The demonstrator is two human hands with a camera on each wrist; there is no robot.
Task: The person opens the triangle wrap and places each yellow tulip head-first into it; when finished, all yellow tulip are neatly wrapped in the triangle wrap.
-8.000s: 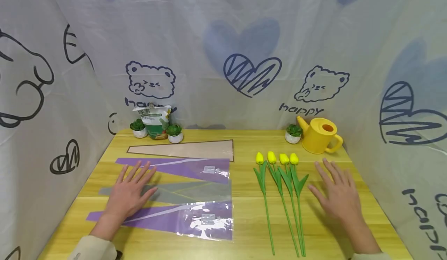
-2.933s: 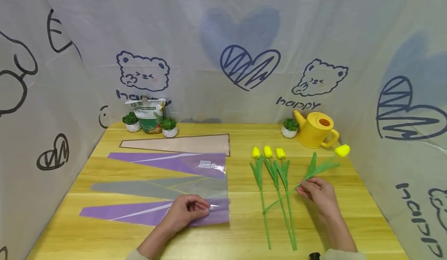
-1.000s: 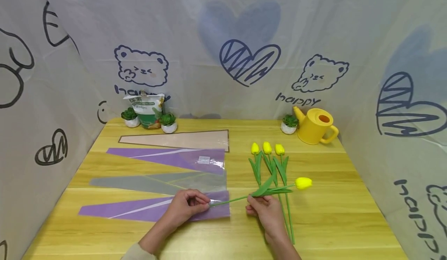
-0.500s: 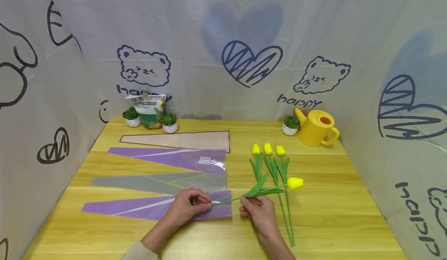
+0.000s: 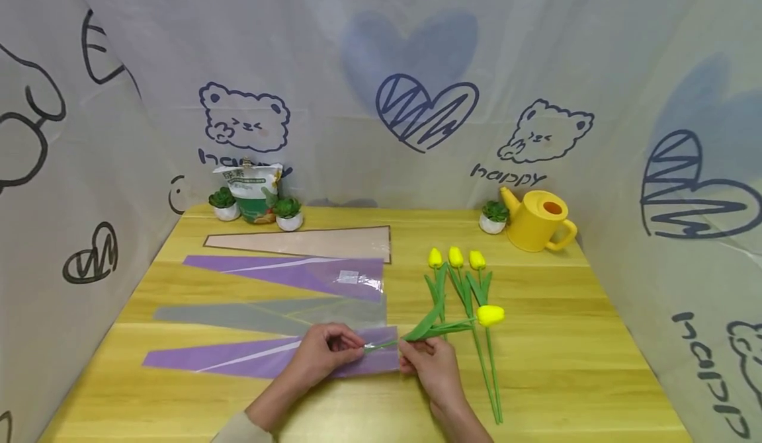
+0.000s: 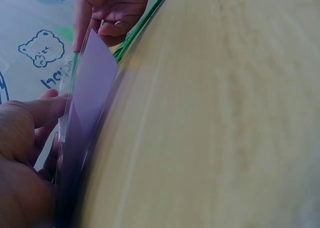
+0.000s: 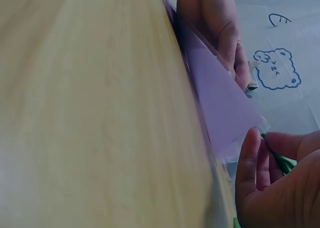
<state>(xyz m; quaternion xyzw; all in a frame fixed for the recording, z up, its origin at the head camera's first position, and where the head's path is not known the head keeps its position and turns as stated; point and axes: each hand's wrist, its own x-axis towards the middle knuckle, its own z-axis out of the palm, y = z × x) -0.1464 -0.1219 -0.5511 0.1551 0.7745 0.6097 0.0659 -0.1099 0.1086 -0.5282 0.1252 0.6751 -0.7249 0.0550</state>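
The nearest purple flower sleeve (image 5: pixel 238 358), with a clear front, is pinched near its wide right end by my left hand (image 5: pixel 324 354). My right hand (image 5: pixel 437 370) pinches the stem of a yellow artificial tulip (image 5: pixel 491 316), just below its leaves, at the sleeve's mouth. The stem's lower part runs leftward into the sleeve, its bloom pointing right. In the left wrist view, my left thumb lies on the clear film of the sleeve (image 6: pixel 95 73). In the right wrist view, my right fingertips and the green stem meet the mouth of the sleeve (image 7: pixel 220 103).
Three tulips (image 5: pixel 456 258) lie side by side, partly under the held one. A grey sleeve (image 5: pixel 268 315), another purple sleeve (image 5: pixel 286 271) and a beige sleeve (image 5: pixel 321 241) lie behind. Potted succulents (image 5: pixel 288 213), a white-green bag (image 5: pixel 256 195) and a yellow watering can (image 5: pixel 536 221) line the back.
Both hands were open; the left took hold of the sleeve and the right picked up the rightmost tulip. Lately the right hand has moved left, sliding the stem further into the sleeve.
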